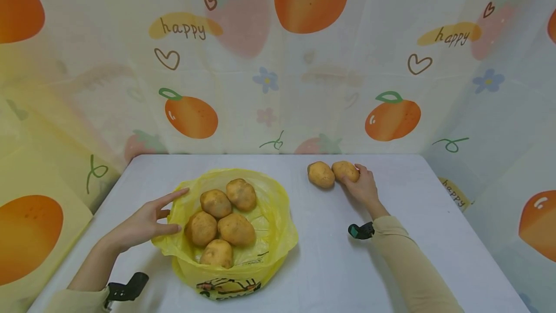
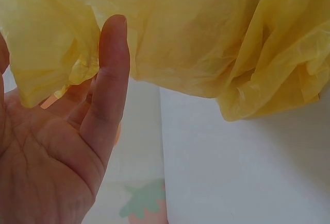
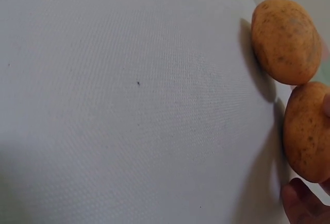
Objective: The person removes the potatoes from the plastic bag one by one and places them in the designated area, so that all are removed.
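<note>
Currently, the right hand (image 1: 364, 189) grips a potato (image 1: 344, 170) toward the back of the table (image 1: 330, 269), just beside a second potato (image 1: 321, 175). The left hand (image 1: 141, 223), fingers spread apart, touches a yellow bag (image 1: 284, 235) holding five potatoes (image 1: 237, 230).

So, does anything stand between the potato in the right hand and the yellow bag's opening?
Along the tabletop, yes: the other loose potato sits just left of the held potato, toward the yellow bag, whose raised rim lies beyond. Nothing visible seems to block lifting over both.
</note>
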Demonstrator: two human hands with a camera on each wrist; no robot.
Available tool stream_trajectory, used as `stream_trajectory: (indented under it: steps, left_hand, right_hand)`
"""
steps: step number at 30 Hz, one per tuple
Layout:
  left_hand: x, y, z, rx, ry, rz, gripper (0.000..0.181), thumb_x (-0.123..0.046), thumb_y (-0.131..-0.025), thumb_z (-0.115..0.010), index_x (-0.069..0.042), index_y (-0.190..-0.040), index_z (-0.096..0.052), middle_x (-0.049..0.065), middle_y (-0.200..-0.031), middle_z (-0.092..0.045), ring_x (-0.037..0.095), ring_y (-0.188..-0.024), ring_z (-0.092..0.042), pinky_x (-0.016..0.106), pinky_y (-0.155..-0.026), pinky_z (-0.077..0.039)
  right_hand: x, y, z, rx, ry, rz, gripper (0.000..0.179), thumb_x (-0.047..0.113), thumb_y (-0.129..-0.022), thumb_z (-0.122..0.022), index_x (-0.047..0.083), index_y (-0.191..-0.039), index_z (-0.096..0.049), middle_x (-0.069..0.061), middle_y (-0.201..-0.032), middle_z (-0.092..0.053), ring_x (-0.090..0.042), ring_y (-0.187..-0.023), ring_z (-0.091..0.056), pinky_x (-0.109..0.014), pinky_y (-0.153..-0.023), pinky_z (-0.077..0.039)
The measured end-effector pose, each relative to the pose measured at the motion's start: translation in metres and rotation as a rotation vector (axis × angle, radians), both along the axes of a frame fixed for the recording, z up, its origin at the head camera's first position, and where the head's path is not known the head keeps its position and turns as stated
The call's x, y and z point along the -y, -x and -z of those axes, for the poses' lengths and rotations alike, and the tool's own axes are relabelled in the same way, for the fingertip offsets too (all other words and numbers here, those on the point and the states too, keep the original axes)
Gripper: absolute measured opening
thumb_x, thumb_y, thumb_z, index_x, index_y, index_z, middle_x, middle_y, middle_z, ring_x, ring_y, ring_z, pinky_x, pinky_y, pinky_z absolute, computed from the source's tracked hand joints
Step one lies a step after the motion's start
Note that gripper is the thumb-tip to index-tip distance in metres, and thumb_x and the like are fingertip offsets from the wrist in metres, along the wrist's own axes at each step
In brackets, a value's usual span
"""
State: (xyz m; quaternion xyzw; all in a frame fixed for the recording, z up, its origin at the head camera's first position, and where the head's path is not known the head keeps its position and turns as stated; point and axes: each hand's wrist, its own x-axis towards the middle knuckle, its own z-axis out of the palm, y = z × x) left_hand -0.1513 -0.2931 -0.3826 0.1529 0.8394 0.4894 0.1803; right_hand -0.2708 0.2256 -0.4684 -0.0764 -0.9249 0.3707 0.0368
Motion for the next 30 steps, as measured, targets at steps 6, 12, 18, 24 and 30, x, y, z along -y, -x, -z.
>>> stream_trajectory:
  steps: [6, 12, 18, 24, 30]
  left_hand:
    - [0.000, -0.001, 0.000, 0.003, 0.005, -0.001, 0.082, -0.015, -0.081, -0.069, -0.014, -0.147, -0.021, 0.020, -0.152, -0.006, 0.056, -0.121, -0.035, 0.031, -0.071, -0.053]
    - [0.001, -0.001, 0.001, 0.007, -0.007, -0.003, 0.081, -0.014, -0.081, -0.069, -0.015, -0.147, -0.022, 0.020, -0.152, -0.006, 0.054, -0.120, -0.037, 0.032, -0.069, -0.054]
    - [0.001, -0.001, 0.001, 0.008, -0.018, -0.002, 0.081, -0.014, -0.081, -0.068, -0.015, -0.147, -0.021, 0.020, -0.152, -0.005, 0.053, -0.120, -0.036, 0.032, -0.069, -0.054]
    - [0.001, -0.002, 0.001, 0.013, -0.023, 0.001, 0.081, -0.013, -0.082, -0.068, -0.014, -0.147, -0.021, 0.020, -0.152, -0.005, 0.052, -0.120, -0.037, 0.033, -0.069, -0.054]
    - [0.001, -0.001, 0.001, 0.011, -0.021, -0.001, 0.081, -0.013, -0.081, -0.068, -0.014, -0.147, -0.021, 0.020, -0.152, -0.006, 0.050, -0.119, -0.040, 0.033, -0.069, -0.054]
  right_hand:
    - [-0.001, 0.000, 0.001, 0.001, -0.003, -0.011, 0.071, 0.037, -0.087, -0.056, -0.002, -0.139, -0.029, -0.029, -0.131, -0.037, -0.041, -0.118, -0.040, -0.053, -0.098, -0.033]
    - [-0.002, -0.001, -0.003, -0.020, -0.021, -0.054, 0.068, 0.032, -0.089, -0.054, -0.005, -0.140, -0.028, -0.031, -0.132, -0.037, -0.043, -0.121, -0.038, -0.054, -0.100, -0.030]
    - [-0.003, -0.003, -0.010, -0.058, -0.021, -0.085, 0.062, 0.028, -0.091, -0.050, -0.006, -0.139, -0.028, -0.031, -0.134, -0.036, -0.043, -0.124, -0.035, -0.053, -0.103, -0.028]
    - [-0.003, -0.003, -0.015, -0.185, -0.023, -0.075, 0.053, 0.023, -0.091, -0.053, -0.006, -0.133, -0.039, -0.027, -0.131, -0.042, -0.040, -0.121, -0.040, -0.050, -0.101, -0.032]
    - [0.001, -0.003, -0.022, -0.252, -0.029, -0.088, 0.045, 0.020, -0.091, -0.055, -0.002, -0.129, -0.047, -0.023, -0.128, -0.048, -0.038, -0.119, -0.043, -0.050, -0.099, -0.035]
